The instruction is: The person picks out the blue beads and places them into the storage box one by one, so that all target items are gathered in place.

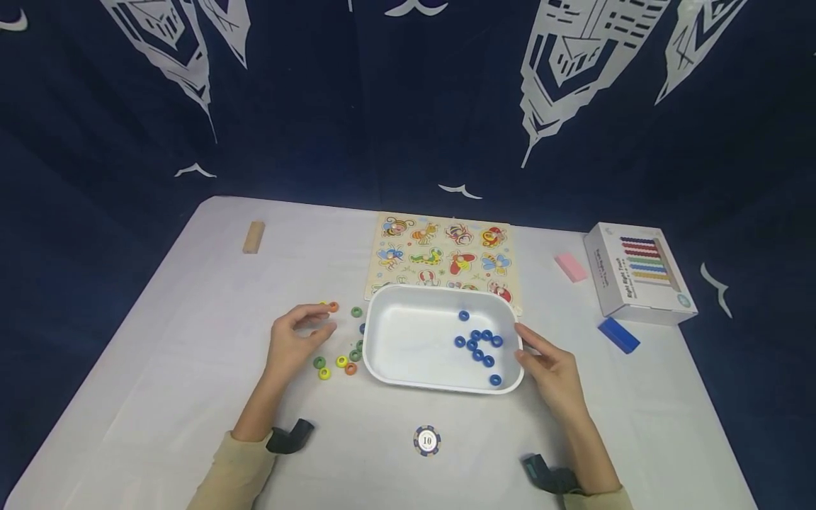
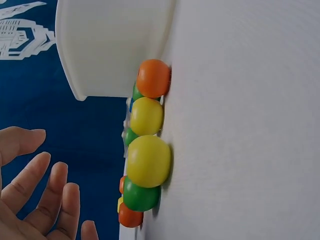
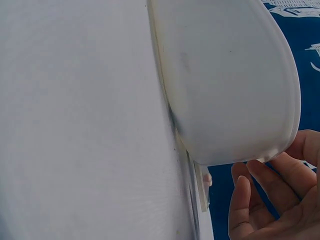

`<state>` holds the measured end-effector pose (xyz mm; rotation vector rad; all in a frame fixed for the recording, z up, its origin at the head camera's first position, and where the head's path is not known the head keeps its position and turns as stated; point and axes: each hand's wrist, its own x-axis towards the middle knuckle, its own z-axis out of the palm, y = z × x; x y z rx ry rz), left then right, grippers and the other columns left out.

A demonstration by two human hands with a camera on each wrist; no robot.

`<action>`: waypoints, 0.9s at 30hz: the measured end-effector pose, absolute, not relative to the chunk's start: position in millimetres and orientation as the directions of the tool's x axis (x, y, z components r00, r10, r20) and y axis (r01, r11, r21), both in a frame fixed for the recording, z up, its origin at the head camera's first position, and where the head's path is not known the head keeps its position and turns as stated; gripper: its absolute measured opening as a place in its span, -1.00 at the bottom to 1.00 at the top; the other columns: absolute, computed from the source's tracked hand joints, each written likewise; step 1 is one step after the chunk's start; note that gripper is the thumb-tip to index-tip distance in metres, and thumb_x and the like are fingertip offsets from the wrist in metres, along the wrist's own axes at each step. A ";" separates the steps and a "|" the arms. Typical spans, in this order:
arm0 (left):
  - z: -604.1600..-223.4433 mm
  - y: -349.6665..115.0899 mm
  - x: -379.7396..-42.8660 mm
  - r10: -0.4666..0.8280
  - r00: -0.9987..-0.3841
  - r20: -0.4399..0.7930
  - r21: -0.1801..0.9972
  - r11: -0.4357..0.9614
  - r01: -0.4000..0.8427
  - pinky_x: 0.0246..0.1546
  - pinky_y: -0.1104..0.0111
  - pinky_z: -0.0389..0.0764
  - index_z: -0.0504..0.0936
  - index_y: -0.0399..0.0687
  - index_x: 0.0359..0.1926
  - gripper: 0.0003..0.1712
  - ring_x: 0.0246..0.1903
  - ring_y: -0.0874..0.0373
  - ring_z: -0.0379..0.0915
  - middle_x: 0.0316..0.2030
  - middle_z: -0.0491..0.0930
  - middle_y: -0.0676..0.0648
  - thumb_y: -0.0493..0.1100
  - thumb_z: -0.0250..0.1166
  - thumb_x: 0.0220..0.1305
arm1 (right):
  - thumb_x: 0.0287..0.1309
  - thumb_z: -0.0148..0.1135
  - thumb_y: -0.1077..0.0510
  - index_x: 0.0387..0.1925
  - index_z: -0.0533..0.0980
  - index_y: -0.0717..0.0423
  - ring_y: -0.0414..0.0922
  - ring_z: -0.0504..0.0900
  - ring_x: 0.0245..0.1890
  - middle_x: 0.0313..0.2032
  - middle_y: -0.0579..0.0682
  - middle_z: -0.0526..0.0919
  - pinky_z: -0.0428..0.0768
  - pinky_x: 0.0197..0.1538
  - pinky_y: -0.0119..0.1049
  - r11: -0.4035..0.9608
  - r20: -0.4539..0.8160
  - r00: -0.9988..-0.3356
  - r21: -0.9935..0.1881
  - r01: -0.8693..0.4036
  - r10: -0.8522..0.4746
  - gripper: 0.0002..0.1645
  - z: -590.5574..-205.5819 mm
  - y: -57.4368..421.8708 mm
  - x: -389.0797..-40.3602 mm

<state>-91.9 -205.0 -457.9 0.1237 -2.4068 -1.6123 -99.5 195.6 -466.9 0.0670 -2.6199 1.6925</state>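
Observation:
A white tray (image 1: pixel 414 340) stands mid-table, with several blue beads (image 1: pixel 477 335) inside, mostly toward its right end. My right hand (image 1: pixel 556 372) holds the tray's right end; in the right wrist view its thumb and fingers meet the rim of the tray (image 3: pixel 235 90). My left hand (image 1: pixel 296 341) hovers left of the tray, thumb and fingers apart with nothing between them. Around it lie loose beads: green (image 1: pixel 319 363), yellow (image 1: pixel 324 373) and orange (image 1: pixel 350 368). An orange bead (image 1: pixel 333 307) sits right by its fingertips. The left wrist view shows a large yellow bead (image 2: pixel 149 161) beyond the fingers.
Behind the tray lies a wooden insect puzzle board (image 1: pixel 427 248), partly covered by it. A poker chip (image 1: pixel 427 440) lies in front. To the right are a pink block (image 1: pixel 570 268), a blue block (image 1: pixel 618 335) and a white box (image 1: pixel 640 273). A wooden block (image 1: pixel 253 237) lies back left.

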 end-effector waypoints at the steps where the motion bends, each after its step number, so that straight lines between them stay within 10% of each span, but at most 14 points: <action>1: -458.5 -204.1 -92.3 -0.200 -0.968 0.150 0.919 0.389 0.062 -0.13 0.18 0.48 0.59 -0.13 -0.18 -0.65 -0.19 0.12 0.48 -0.24 0.60 -0.04 -0.19 0.38 -0.08 | 0.07 0.18 0.16 0.08 0.43 0.01 -0.33 0.57 -0.18 0.15 -0.02 0.41 0.50 -0.17 -0.56 0.406 0.040 -0.999 -0.913 -0.046 -0.023 -0.53 -466.4 196.1 -99.7; 11: -476.6 -186.7 -110.8 -0.074 -0.991 0.113 0.856 0.513 0.059 0.14 0.14 0.28 0.60 0.04 -0.20 -0.66 -0.09 0.10 0.47 -0.17 0.57 0.02 -0.21 0.39 -0.11 | 0.06 0.18 0.17 0.07 0.43 0.03 -0.33 0.55 -0.14 0.14 -0.01 0.42 0.50 -0.16 -0.56 0.381 0.036 -0.999 -0.924 -0.036 -0.009 -0.54 -465.9 196.7 -99.5; 27: -491.6 -170.2 -122.5 -0.030 -0.989 0.148 0.600 0.797 0.066 -0.17 0.21 0.35 0.66 0.12 -0.29 -0.67 -0.22 0.14 0.42 -0.31 0.58 0.08 -0.01 0.42 -0.20 | 0.06 0.19 0.18 0.07 0.43 0.04 -0.47 0.42 -0.01 0.14 -0.02 0.42 0.46 -0.10 -0.59 0.348 0.047 -0.999 -0.936 -0.054 -0.027 -0.53 -467.8 197.7 -100.2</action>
